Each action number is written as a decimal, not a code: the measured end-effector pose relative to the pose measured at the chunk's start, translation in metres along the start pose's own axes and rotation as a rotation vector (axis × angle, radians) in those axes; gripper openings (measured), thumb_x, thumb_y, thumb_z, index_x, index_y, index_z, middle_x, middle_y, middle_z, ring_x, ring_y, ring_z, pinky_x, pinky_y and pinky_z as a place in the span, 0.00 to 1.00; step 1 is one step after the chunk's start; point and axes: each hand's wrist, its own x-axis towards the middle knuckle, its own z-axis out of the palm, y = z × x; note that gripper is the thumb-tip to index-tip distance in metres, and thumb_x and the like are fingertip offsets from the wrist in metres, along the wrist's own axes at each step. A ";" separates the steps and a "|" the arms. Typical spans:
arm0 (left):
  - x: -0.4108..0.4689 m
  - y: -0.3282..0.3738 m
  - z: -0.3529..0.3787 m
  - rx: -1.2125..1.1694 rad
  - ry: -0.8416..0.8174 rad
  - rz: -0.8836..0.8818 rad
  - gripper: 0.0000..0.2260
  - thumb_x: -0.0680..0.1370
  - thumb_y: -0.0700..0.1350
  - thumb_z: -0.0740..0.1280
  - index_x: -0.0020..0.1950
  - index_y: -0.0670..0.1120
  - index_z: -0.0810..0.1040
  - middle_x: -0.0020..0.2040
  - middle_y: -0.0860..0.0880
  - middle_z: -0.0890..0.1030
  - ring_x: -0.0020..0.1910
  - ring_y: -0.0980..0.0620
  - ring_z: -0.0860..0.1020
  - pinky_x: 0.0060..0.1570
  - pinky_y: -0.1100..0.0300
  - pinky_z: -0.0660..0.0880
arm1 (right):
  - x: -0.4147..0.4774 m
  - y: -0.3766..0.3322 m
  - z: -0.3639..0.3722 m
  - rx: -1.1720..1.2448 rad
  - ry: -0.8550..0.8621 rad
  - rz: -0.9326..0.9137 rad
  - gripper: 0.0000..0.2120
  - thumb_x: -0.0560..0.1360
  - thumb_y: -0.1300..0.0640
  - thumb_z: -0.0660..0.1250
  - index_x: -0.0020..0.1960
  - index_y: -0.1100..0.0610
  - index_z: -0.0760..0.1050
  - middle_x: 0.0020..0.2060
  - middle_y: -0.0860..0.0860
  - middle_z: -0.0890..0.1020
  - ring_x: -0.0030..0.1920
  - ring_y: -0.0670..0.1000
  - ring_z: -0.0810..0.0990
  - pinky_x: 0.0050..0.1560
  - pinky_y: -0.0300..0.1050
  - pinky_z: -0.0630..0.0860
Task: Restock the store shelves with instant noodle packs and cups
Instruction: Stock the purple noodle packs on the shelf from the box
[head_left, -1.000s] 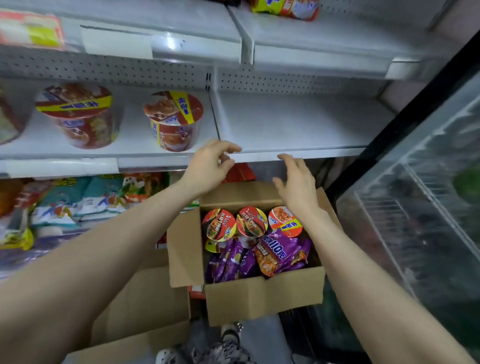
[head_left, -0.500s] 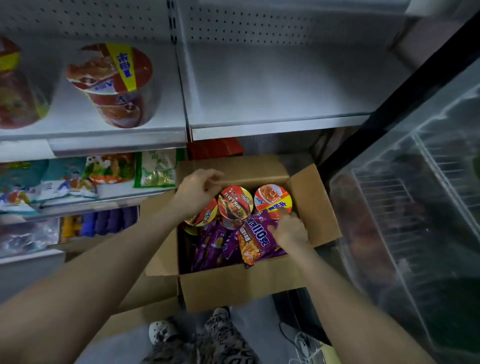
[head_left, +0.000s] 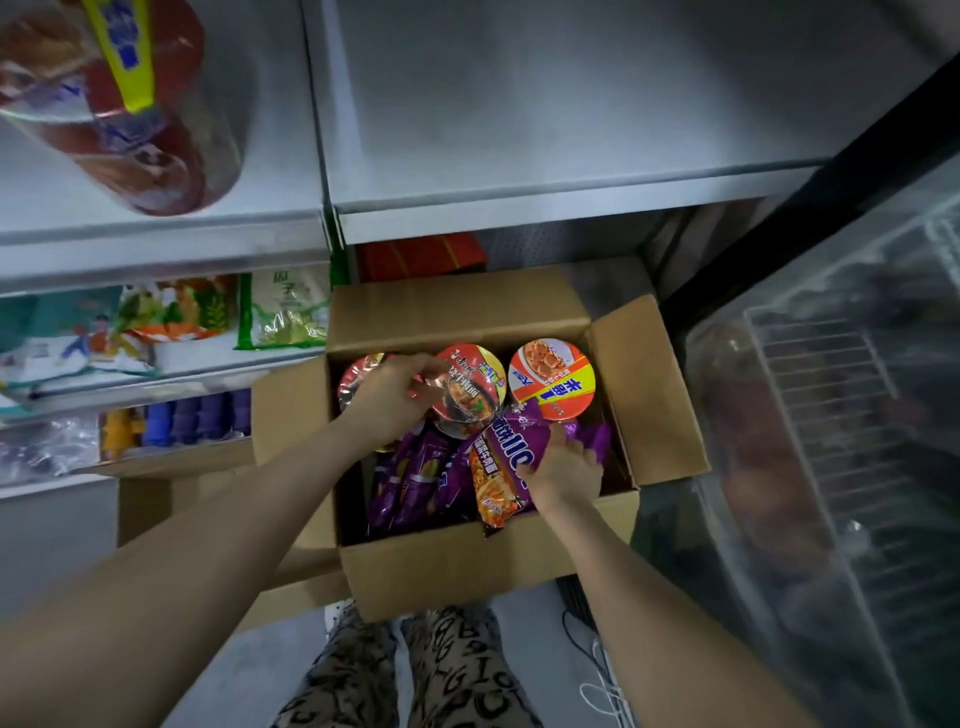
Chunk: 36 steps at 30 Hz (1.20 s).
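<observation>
An open cardboard box (head_left: 467, 571) stands on the floor below the shelves. At its far side stand three noodle cups: a left cup (head_left: 356, 382), a middle red cup (head_left: 472, 395) and an orange-and-white cup (head_left: 551, 378). Purple noodle packs (head_left: 415, 478) fill the near side. My left hand (head_left: 392, 402) curls over the left cup, fingertips touching the middle cup's lid. My right hand (head_left: 563, 467) grips a purple-and-orange pack (head_left: 501, 467) lying on top. One large red cup (head_left: 124, 104) sits on the upper left shelf.
The white shelf (head_left: 571, 130) to the upper right is bare. Lower left shelves hold snack bags (head_left: 176, 312) and blue bottles (head_left: 197, 415). A glass-door fridge (head_left: 831, 441) stands at the right. A second cardboard box (head_left: 156, 504) sits to the left. My legs are below.
Both hands have come down from the shelf edge into the box. The left hand settled over the left cup; the right hand closed on the top purple pack. My head tilted down.
</observation>
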 end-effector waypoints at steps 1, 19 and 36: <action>0.002 -0.002 0.002 0.003 -0.006 0.004 0.14 0.78 0.42 0.68 0.64 0.48 0.78 0.57 0.49 0.82 0.53 0.51 0.80 0.55 0.53 0.78 | 0.002 0.000 0.004 0.018 0.008 0.017 0.36 0.73 0.40 0.72 0.73 0.54 0.61 0.66 0.56 0.75 0.67 0.58 0.73 0.66 0.53 0.71; 0.001 -0.019 0.037 -0.038 -0.196 0.055 0.15 0.80 0.44 0.67 0.66 0.53 0.75 0.58 0.51 0.77 0.45 0.58 0.76 0.35 0.70 0.69 | -0.002 0.003 -0.005 0.659 -0.073 0.135 0.33 0.65 0.56 0.81 0.66 0.50 0.71 0.60 0.51 0.80 0.59 0.55 0.80 0.51 0.46 0.78; -0.048 0.025 -0.055 -0.333 -0.322 0.203 0.27 0.77 0.44 0.71 0.69 0.67 0.67 0.68 0.54 0.70 0.60 0.56 0.76 0.53 0.58 0.80 | -0.050 -0.013 -0.143 1.130 -0.479 -0.146 0.23 0.72 0.65 0.74 0.62 0.48 0.77 0.58 0.56 0.82 0.52 0.55 0.85 0.51 0.55 0.82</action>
